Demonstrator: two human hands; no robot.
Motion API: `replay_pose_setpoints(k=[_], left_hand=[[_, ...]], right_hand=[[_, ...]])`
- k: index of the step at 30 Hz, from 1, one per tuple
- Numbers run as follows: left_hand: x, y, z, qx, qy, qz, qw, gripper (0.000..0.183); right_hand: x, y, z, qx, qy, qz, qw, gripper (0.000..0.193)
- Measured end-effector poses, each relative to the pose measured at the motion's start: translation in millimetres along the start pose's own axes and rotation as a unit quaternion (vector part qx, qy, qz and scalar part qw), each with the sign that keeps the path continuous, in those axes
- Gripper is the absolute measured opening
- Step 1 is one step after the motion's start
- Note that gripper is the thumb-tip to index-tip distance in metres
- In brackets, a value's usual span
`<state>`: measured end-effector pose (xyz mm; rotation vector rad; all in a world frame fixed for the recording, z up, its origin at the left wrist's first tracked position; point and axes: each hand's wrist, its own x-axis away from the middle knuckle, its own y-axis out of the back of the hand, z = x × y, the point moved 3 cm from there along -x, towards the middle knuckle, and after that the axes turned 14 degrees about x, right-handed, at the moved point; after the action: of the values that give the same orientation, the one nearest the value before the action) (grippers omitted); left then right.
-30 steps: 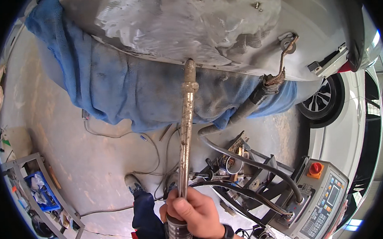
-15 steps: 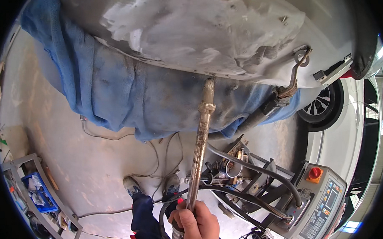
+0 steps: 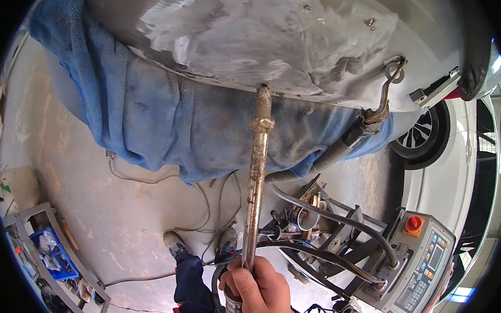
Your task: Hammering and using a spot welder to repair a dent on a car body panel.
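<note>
My right hand [image 3: 259, 290] is closed round the lower part of a slide hammer [image 3: 257, 173], a long worn steel rod with a nut-like collar near its far end. A ribbed metal section [image 3: 233, 309] shows below my fingers. The rod points away from me, and its tip overlaps the lower edge of a sanded, bare-metal car panel [image 3: 229, 45]; whether they touch I cannot tell. Below that edge hangs a blue cloth [image 3: 148, 116]. My left hand is out of view.
At the right, a thick cable [image 3: 339, 150] ends in a bent metal piece beside a washer [image 3: 394, 72] on the panel. A control box [image 3: 417, 261] with a red knob stands lower right. Left is a metal cart [image 3: 94, 286] with a blue bin [image 3: 56, 254]. Thin cables [image 3: 208, 214] cross the floor.
The slide hammer's tip has shifted left and slightly farther up, over the panel's lower edge. My right hand keeps its hold.
</note>
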<state>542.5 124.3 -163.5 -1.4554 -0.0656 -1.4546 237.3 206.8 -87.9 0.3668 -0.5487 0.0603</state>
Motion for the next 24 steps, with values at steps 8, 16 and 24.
replay_pose_setpoints(k=[8,16,24], left_hand=[[2,5,5,-0.068,-0.057,0.031,0.996,0.039],[7,-24,-16,-0.020,-0.022,0.012,0.999,0.031],[-8,-17,-12,0.183,0.081,0.050,0.978,0.029]], right_hand=[[-18,3,3,-0.184,-0.036,0.017,0.982,0.020],[-13,-1,-20,-0.110,-0.028,0.149,0.982,0.025],[-17,-14,-34,-0.465,-0.059,0.304,0.829,0.033]])
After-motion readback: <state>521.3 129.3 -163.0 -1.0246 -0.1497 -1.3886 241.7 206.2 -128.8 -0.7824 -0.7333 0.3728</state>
